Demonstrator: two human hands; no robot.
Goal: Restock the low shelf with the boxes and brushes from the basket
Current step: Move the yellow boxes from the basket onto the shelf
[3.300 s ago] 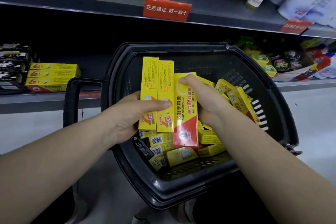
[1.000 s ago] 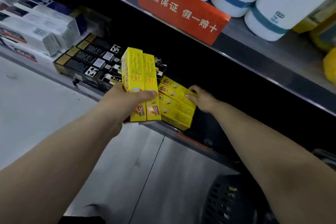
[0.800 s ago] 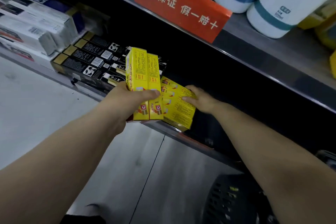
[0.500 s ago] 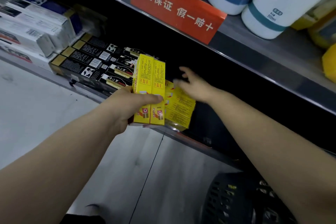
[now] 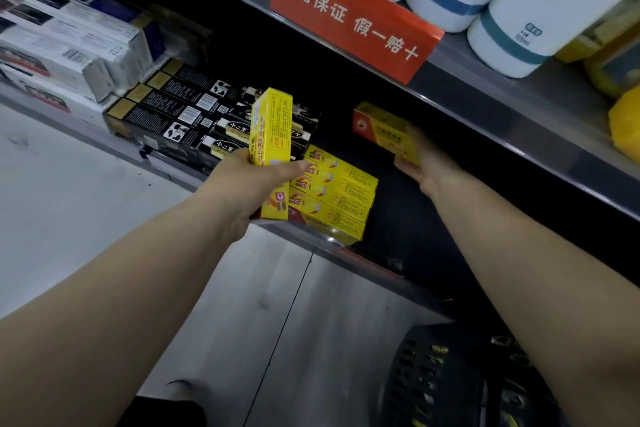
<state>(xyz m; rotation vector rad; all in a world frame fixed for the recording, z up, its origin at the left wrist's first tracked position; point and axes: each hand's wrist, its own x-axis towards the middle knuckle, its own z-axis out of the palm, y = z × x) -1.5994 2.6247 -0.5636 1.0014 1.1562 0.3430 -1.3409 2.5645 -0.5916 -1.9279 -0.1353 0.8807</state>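
My left hand (image 5: 252,180) grips one yellow box (image 5: 272,135) upright in front of the low shelf (image 5: 343,253). My right hand (image 5: 420,166) holds a second yellow box (image 5: 384,132), red at its end, lifted inside the dark shelf opening to the right of a stack of yellow boxes (image 5: 341,198) lying on the shelf edge. The black basket (image 5: 450,378) shows at the bottom right, partly hidden by my right forearm, with yellow boxes glimpsed through its slots.
Black boxes (image 5: 187,114) lie left of the yellow stack, with white boxes (image 5: 69,45) further left. An upper shelf carries white bottles (image 5: 519,7) and an orange sign (image 5: 349,14). A dark gap lies right of the yellow stack. Grey floor lies below.
My right hand has taken one of the two yellow boxes from my left hand and carried it right into the shelf opening. My left hand now holds a single box.
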